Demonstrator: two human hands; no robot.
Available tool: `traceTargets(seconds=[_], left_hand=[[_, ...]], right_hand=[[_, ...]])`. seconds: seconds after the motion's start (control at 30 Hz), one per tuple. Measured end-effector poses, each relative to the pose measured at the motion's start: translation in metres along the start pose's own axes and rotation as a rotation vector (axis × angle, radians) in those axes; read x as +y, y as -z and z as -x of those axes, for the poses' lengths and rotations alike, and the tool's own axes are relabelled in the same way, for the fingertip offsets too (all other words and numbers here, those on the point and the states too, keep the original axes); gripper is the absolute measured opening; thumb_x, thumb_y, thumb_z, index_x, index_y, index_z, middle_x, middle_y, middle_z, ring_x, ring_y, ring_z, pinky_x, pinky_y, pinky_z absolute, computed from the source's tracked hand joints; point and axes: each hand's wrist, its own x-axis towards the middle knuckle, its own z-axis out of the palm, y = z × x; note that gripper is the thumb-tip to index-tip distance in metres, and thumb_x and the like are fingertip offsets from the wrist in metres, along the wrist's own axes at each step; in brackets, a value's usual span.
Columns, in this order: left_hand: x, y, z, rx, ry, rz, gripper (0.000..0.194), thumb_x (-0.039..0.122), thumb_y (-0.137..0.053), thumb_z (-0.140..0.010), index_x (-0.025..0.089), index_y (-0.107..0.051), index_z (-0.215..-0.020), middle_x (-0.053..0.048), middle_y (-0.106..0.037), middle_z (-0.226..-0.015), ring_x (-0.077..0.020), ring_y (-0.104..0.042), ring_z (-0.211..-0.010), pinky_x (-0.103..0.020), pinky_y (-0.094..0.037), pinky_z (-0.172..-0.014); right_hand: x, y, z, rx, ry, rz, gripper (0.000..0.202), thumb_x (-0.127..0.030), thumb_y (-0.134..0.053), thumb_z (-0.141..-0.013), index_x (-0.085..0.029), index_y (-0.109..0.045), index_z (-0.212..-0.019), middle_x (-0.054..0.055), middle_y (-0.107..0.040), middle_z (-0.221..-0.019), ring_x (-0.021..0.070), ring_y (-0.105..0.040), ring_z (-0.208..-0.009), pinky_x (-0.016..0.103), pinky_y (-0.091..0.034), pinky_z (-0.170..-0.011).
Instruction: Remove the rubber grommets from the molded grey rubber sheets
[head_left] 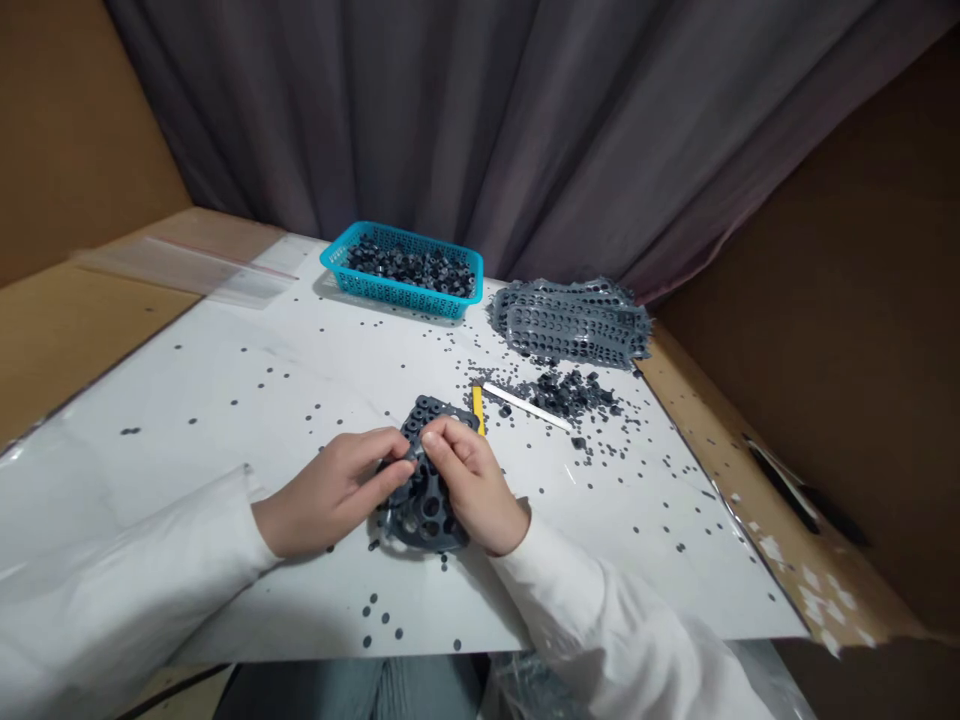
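Note:
A dark grey rubber sheet (431, 510) full of round holes and ring-shaped parts lies near the table's front edge, under both hands. My left hand (341, 490) comes in from the left, its thumb and fingertips pinched at the sheet's middle. From the right, my right hand (469, 475) grips the sheet with bent fingers and thumb. The fingertips of both hands almost meet; whatever small piece may be between them is hidden. Just behind the right hand lies a yellow strip-like tool (478, 408), partly covered, and a white stick (527, 405) is beside it.
A turquoise basket (405, 292) holding many small black parts stands at the back. Right of it lies a stack of perforated grey sheets (574, 325). Dark scraps (574, 395) are heaped in front, and small black discs are scattered over the white tabletop (285, 405). Clear plastic bags (202, 268) lie back left.

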Motion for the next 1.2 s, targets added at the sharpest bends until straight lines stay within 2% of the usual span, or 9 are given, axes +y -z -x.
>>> traceTargets(seconds=[0.1, 0.2, 0.33, 0.7, 1.07, 1.2], left_hand=[[0.001, 0.001, -0.002, 0.010, 0.081, 0.073, 0.026, 0.031, -0.037, -0.089, 0.018, -0.045, -0.068, 0.004, -0.042, -0.061, -0.0109, -0.042, -0.058, -0.022, -0.035, -0.056], [0.001, 0.000, -0.002, -0.016, 0.084, 0.055, 0.029, 0.031, -0.036, -0.089, 0.018, -0.042, -0.064, 0.005, -0.040, -0.060, -0.0104, -0.040, -0.056, -0.022, -0.033, -0.054], [-0.001, -0.003, -0.001, -0.066, 0.014, -0.063, 0.029, 0.027, -0.036, -0.088, 0.018, -0.040, -0.061, 0.004, -0.041, -0.060, -0.0100, -0.041, -0.055, -0.023, -0.032, -0.054], [-0.006, -0.009, 0.000, -0.063, -0.136, -0.263, 0.028, 0.018, -0.036, -0.087, 0.018, -0.041, -0.059, 0.001, -0.044, -0.058, -0.0124, -0.043, -0.058, -0.024, -0.033, -0.057], [-0.008, -0.010, -0.001, -0.113, -0.098, -0.243, 0.028, 0.021, -0.036, -0.088, 0.018, -0.044, -0.061, 0.001, -0.047, -0.061, -0.0126, -0.045, -0.060, -0.024, -0.035, -0.058], [-0.008, -0.009, -0.001, -0.081, -0.013, -0.189, 0.030, 0.024, -0.037, -0.088, 0.018, -0.041, -0.059, 0.002, -0.043, -0.059, -0.0116, -0.043, -0.056, -0.024, -0.034, -0.056]], right_hand=[[-0.008, 0.014, -0.001, -0.153, 0.161, 0.314, 0.014, -0.028, -0.046, -0.086, -0.018, -0.050, -0.078, -0.003, -0.047, -0.063, 0.0092, -0.042, -0.055, 0.021, -0.034, -0.057], [-0.014, 0.022, -0.001, -0.274, 0.239, 0.563, 0.006, -0.022, -0.047, -0.083, -0.018, -0.050, -0.082, -0.003, -0.047, -0.062, 0.0093, -0.042, -0.054, 0.021, -0.032, -0.055], [-0.012, 0.022, -0.002, -0.281, 0.235, 0.754, 0.001, -0.019, -0.049, -0.079, -0.018, -0.048, -0.078, -0.004, -0.044, -0.058, 0.0109, -0.044, -0.057, 0.021, -0.031, -0.056], [-0.001, 0.007, 0.001, -0.198, 0.198, 0.896, 0.007, -0.017, -0.045, -0.080, -0.019, -0.044, -0.073, -0.002, -0.047, -0.058, 0.0127, -0.047, -0.056, 0.022, -0.032, -0.058], [0.004, -0.002, 0.003, -0.117, 0.137, 0.968, 0.007, -0.015, -0.042, -0.081, -0.017, -0.046, -0.076, 0.002, -0.056, -0.062, 0.0153, -0.051, -0.058, 0.024, -0.032, -0.057], [0.006, 0.002, -0.001, -0.093, 0.170, 0.861, 0.009, -0.016, -0.043, -0.082, -0.017, -0.047, -0.074, 0.001, -0.054, -0.062, 0.0133, -0.050, -0.057, 0.023, -0.033, -0.058]])
